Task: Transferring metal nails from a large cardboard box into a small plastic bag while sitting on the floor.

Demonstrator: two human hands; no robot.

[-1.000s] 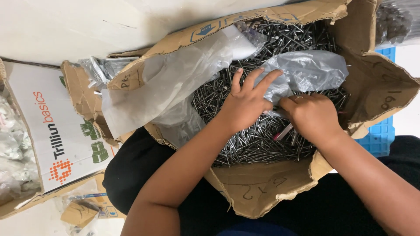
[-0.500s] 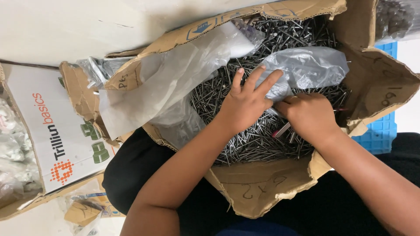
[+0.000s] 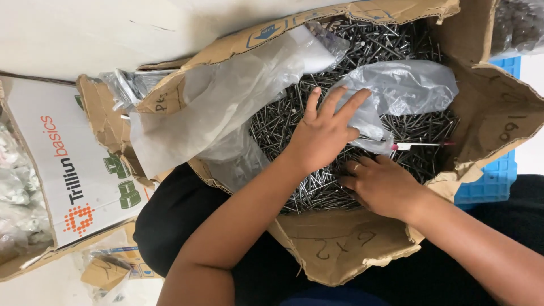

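Left hand (image 3: 320, 136) fingers spread flat, pinning clear bag (image 3: 396, 90); right hand (image 3: 379, 184) just below, curled over nails (image 3: 317, 187), grip hidden, cannot tell.

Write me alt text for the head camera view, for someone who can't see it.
Two bare hands work in a torn brown cardboard box full of loose grey steel nails: the left hand lies spread against a crumpled clear plastic bag, the right hand rests palm down on the nails. A thin white and red stick lies beside them.

Grey steel nails (image 3: 317, 187), brown cardboard box (image 3: 340, 243), seemingly clear-whitish plastic (image 3: 226, 102).
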